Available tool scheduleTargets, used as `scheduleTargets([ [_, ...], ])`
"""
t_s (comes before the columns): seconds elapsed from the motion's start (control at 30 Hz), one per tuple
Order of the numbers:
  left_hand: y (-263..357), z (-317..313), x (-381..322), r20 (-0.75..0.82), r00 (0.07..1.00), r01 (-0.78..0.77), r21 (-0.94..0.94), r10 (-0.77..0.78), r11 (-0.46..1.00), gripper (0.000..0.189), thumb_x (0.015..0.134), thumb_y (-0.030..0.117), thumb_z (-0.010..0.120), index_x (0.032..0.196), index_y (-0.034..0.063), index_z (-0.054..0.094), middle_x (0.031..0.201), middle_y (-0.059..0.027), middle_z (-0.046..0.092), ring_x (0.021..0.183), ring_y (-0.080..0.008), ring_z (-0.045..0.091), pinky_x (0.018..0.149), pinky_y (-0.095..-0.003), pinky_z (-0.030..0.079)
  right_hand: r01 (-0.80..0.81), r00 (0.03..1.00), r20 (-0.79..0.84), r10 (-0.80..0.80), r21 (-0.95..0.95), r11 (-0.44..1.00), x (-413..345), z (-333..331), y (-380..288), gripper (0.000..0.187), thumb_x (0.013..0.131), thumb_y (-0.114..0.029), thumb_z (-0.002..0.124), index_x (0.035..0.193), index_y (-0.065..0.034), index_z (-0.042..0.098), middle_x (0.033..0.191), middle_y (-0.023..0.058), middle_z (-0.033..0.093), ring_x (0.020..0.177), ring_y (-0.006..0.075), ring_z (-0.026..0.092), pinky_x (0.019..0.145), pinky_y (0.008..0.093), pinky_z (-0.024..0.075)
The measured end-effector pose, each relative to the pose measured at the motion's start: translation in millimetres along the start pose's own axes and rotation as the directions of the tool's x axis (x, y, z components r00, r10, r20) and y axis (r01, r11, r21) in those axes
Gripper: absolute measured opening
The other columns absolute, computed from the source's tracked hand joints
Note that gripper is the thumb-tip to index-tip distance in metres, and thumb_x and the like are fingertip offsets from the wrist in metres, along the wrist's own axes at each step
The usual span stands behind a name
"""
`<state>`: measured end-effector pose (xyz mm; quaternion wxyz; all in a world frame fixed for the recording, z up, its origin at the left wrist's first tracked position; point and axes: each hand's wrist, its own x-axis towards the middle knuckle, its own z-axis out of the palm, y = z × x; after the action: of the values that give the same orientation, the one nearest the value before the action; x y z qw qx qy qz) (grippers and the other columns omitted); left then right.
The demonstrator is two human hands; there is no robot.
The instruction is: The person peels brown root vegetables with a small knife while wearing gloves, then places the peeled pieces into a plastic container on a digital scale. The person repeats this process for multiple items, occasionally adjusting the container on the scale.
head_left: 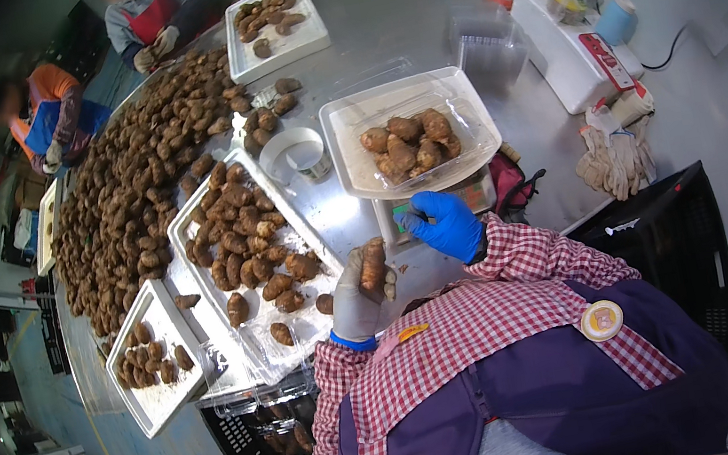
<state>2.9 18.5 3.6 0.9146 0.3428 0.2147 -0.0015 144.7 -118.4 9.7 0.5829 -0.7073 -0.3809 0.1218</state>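
Note:
My left hand (360, 294), in a pale glove, holds a brown taro corm (372, 267) over the table's near edge. To its right my right hand (442, 226), in a blue glove, has curled fingers by the front of a weighing scale (399, 222); whether it pinches something small I cannot tell. On the scale rests an off-white tray (358, 189) with a clear plastic clamshell (459, 105) full of corms (401, 152). Left of my left hand lies a white foam tray (292, 203) with many loose corms (237, 194).
A large heap of corms (122, 187) covers the table's left side. More foam trays (179, 392) (281, 65) hold corms. Stacked clear containers (489, 50), a foam box (541, 35) and cloth gloves (614, 159) are at right. Two co-workers (56, 108) (156, 17) stand across.

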Motion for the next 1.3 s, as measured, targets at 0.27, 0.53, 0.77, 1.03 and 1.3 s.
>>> scheduleTargets([
  [0.27, 6.2, 24.1, 14.5, -0.026, 0.996, -0.071, 0.297, 0.083, 0.952, 0.029, 0.092, 0.024, 0.056, 0.111, 0.0024, 0.058, 0.071, 0.0014, 0.05, 0.058, -0.0074, 0.043, 0.055, -0.0229, 0.039, 0.161, 0.986, 0.011, -0.168, -0.36, 0.919, 5.8, -18.6, 6.6, 0.024, 0.078, -0.026, 0.068, 0.08, -0.0057, 0.056, 0.074, 0.011, 0.054, 0.068, 0.0301, 0.055, 0.06, 0.0409, 0.0446],
  [0.53, 28.6, 35.1, 31.2, -0.235, 0.913, -0.228, 0.384, 0.334, 0.895, 0.032, 0.089, 0.016, 0.059, 0.115, 0.0, 0.05, 0.084, -0.0041, 0.058, 0.061, -0.0063, 0.046, 0.055, -0.0193, 0.038, 0.096, 0.988, 0.006, -0.154, -0.803, 0.589, 66.3, -42.0, -5.9, 0.032, 0.078, -0.034, 0.061, 0.095, -0.007, 0.058, 0.087, 0.0095, 0.057, 0.087, 0.0274, 0.052, 0.075, 0.0418, 0.0385],
  [0.77, 35.9, 62.9, 95.4, -0.089, 0.768, -0.375, 0.741, 0.634, 0.557, 0.045, 0.086, 0.02, 0.061, 0.121, -0.0057, 0.047, 0.106, -0.0135, 0.058, 0.086, -0.0166, 0.058, 0.071, -0.025, 0.047, -0.026, 0.975, -0.212, -0.06, -0.381, 0.924, 73.8, -55.0, 4.8, 0.029, 0.083, -0.025, 0.062, 0.098, -0.0016, 0.059, 0.082, 0.0118, 0.063, 0.071, 0.0233, 0.061, 0.068, 0.0368, 0.0484],
  [1.03, 40.9, 87.4, 104.9, 0.106, 0.729, -0.364, 0.897, 0.676, 0.252, 0.05, 0.085, 0.015, 0.06, 0.128, -0.0025, 0.044, 0.121, -0.0181, 0.049, 0.111, -0.0281, 0.05, 0.097, -0.0345, 0.04, -0.08, 0.892, -0.423, 0.161, 0.202, 0.976, 55.4, -83.4, 9.5, 0.022, 0.088, -0.018, 0.062, 0.1, -0.0003, 0.057, 0.091, 0.0065, 0.063, 0.08, 0.0111, 0.058, 0.071, 0.0254, 0.0483],
  [1.3, 67.2, 95.4, 65.6, 0.147, 0.832, -0.553, 0.301, 0.535, 0.777, 0.042, 0.094, 0.029, 0.053, 0.126, 0.0033, 0.046, 0.098, -0.0053, 0.061, 0.079, -0.0097, 0.056, 0.065, -0.0224, 0.048, 0.319, 0.943, -0.064, -0.327, -0.116, 0.941, 57.9, -37.4, -52.8, 0.027, 0.09, -0.017, 0.06, 0.112, -0.002, 0.055, 0.106, 0.0103, 0.061, 0.097, 0.0192, 0.059, 0.087, 0.0302, 0.0469],
])
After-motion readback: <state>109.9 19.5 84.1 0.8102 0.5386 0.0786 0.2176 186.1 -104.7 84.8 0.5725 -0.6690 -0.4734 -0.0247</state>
